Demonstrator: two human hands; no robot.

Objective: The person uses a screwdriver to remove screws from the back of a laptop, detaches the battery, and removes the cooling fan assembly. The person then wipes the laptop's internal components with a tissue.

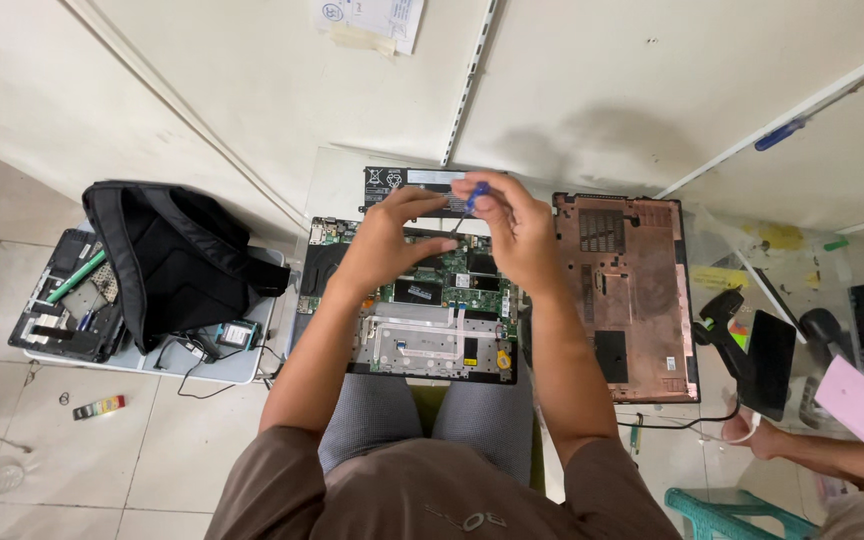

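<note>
An opened laptop (pixel 432 335) lies on my knees with its green circuit board and metal frame bared. My right hand (pixel 512 225) holds a small blue-handled screwdriver (pixel 472 200), its tip pointing down at the board's far edge. My left hand (pixel 387 235) rests on the board beside that tip, fingers bent toward it. A black battery (pixel 402 182) lies just beyond the laptop, partly hidden by both hands.
The laptop's copper-coloured bottom cover (pixel 627 290) lies to the right. A black backpack (pixel 177 255) sits on a white tray at left, next to a box of tools (pixel 62 300). Another person's arm (pixel 832 455) and a phone on a stand (pixel 767 360) are at right.
</note>
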